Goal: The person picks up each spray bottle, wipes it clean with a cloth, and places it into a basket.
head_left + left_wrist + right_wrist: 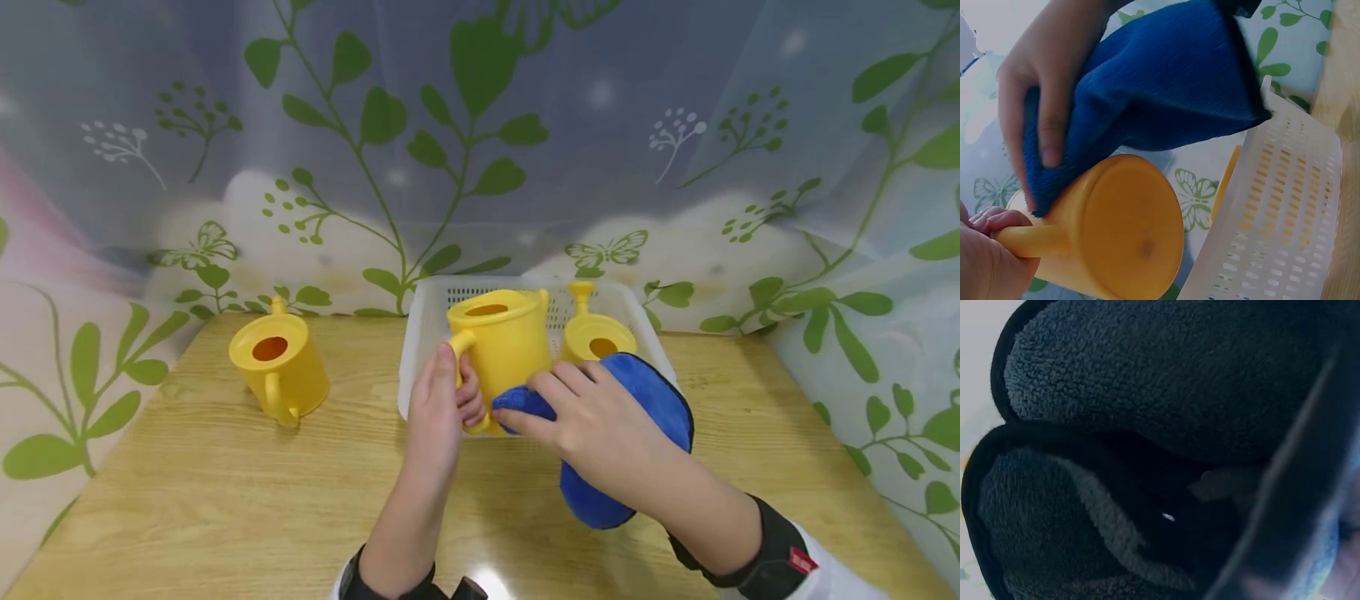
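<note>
My left hand grips the handle of a yellow watering can, held up in front of a white basket. In the left wrist view the can is tipped so its round base shows. A blue cloth with dark edging is pinched in my right hand, which presses it to the side of the can near the handle. The cloth hangs in folds from those fingers. Dark folds of the cloth fill most of the right wrist view.
A second yellow watering can stands on the wooden table at the left. Another yellow watering can sits inside the perforated white basket, partly hidden by the cloth. A leaf-patterned curtain hangs behind the table.
</note>
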Demonstrator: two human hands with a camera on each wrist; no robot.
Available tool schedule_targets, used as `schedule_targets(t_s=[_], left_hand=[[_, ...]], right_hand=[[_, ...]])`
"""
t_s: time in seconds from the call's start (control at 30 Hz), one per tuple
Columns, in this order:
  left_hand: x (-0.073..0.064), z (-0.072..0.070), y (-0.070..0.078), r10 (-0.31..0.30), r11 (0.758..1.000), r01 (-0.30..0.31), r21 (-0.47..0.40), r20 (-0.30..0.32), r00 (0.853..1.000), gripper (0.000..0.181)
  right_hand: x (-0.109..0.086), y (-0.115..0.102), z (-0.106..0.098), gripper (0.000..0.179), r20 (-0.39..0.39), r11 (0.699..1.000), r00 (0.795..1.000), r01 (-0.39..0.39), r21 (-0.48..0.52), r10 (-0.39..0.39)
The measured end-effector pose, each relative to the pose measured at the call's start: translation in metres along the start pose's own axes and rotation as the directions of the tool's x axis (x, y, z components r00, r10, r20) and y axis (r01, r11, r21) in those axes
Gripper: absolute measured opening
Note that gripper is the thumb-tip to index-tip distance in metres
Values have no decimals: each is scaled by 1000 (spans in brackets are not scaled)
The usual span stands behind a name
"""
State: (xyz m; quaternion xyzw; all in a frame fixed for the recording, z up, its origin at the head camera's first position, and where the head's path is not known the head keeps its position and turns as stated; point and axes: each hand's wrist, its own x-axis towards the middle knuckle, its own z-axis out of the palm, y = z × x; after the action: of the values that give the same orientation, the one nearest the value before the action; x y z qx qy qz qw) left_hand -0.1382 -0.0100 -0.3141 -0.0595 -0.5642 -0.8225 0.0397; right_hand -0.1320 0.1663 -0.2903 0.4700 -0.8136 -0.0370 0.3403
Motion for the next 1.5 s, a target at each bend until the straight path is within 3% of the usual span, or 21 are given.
schedule_targets(t_s=[0.17,0.43,0.53,0.7,1.0,1.2,1.37,1.5], left_hand=[[-1,2,-3,4,1000,-4,-18,5,1000,35],[-2,5,-7,19,999,-18,-44,19,1000,35],[-2,4,-7,24,998,-25,-65,-1,1000,35],[1,1,-6,20,995,-21,-94,-3,1000,36],[8,-5,-9,-48,989,43,-140,-30,998,37],[8,-6,-9,-42,987,36,-155,-41,998,37],[8,-7,-10,-42,988,37,-149,-32,999,37],[9,-8,-11,-54,985,45,-167,-51,997,38]], right_hand=[[9,8,-5,40,7,997,997,-73,33,72],[27,16,-5,34,-106,983,978,-176,51,180],[32,16,-2,32,-130,982,974,-180,55,185],[33,16,4,30,-149,990,980,-123,62,131],[17,11,11,34,-36,996,999,-35,80,38],[4,4,8,38,32,996,999,24,86,-27],[-4,3,4,35,115,994,993,23,106,-35],[-2,5,4,36,111,992,993,12,129,-27]])
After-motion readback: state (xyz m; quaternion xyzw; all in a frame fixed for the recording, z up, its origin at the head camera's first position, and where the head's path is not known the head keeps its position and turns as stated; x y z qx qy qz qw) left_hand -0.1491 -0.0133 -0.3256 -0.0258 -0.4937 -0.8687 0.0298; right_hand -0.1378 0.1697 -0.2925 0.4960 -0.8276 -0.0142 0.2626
